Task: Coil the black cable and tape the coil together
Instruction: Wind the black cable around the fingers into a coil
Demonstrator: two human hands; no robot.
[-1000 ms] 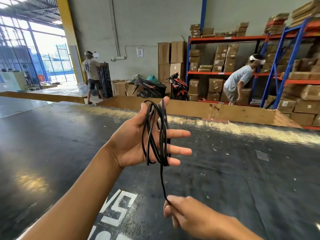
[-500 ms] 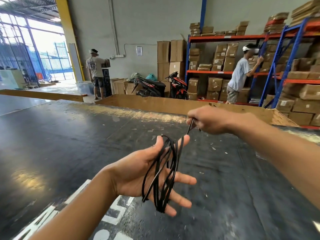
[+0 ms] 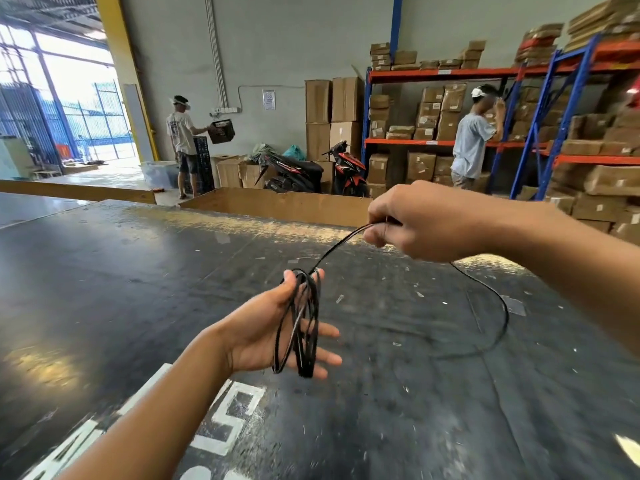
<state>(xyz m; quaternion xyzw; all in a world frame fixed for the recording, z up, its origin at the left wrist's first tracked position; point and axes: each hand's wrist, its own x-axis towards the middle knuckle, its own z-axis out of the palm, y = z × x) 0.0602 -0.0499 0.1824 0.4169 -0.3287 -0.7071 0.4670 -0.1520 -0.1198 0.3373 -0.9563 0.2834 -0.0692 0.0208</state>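
Note:
My left hand (image 3: 266,327) is held palm up above the dark table, fingers spread, with several loops of the black cable (image 3: 301,327) hanging around it between thumb and fingers. My right hand (image 3: 419,220) is raised up and to the right of it, pinching the free strand. That strand runs taut from the coil's top to my right fingers. Beyond my right hand the cable's loose tail (image 3: 498,306) drops in a wide arc toward the table on the right.
The large black table (image 3: 138,271) has white painted marks (image 3: 225,420) near me and small scraps scattered on it. A plywood bin (image 3: 277,206) lines its far edge. Two people stand by stacked cardboard boxes, blue-and-orange racks (image 3: 533,126) and parked motorbikes (image 3: 311,171).
My right hand swung from low near me up past the coil and then out to the right, laying another turn over my left hand, which dropped a little. The loose tail now trails right.

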